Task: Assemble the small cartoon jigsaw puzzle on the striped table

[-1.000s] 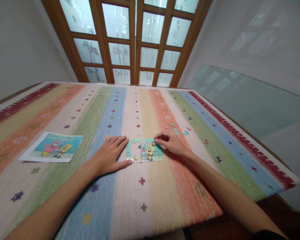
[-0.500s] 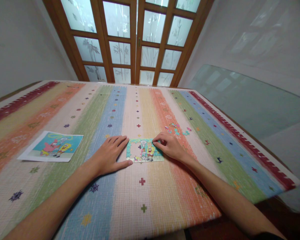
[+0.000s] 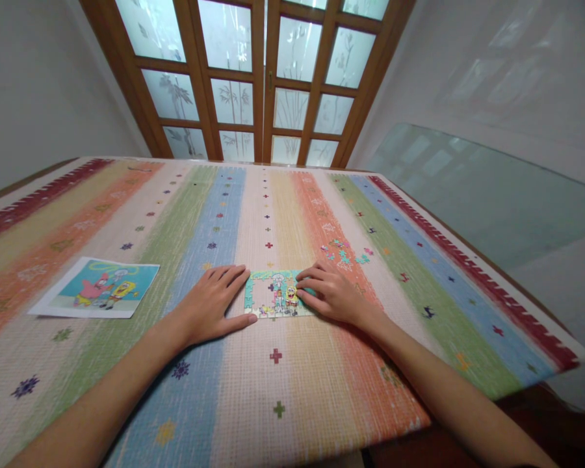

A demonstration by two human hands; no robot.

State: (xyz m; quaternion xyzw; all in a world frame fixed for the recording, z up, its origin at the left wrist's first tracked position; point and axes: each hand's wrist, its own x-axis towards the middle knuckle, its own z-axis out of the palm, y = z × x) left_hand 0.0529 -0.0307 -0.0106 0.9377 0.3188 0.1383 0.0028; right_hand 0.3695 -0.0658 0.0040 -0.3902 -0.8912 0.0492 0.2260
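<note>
A small, partly assembled jigsaw puzzle lies flat near the middle of the tabletop, which is covered by a cloth in broad coloured stripes. The left hand rests palm down just beside the puzzle's left edge, its fingers spread flat and grasping nothing, the thumb lying along the lower left corner. The right hand lies over the puzzle's right end with fingers loosely extended, the fingertips pressing on the pieces; whether a piece is under them cannot be told. A scatter of loose puzzle pieces sits just beyond the right hand. Well apart to the left lies a printed reference picture showing the same cartoon scene. Beyond the tabletop stands a wooden-framed glass door.
</note>
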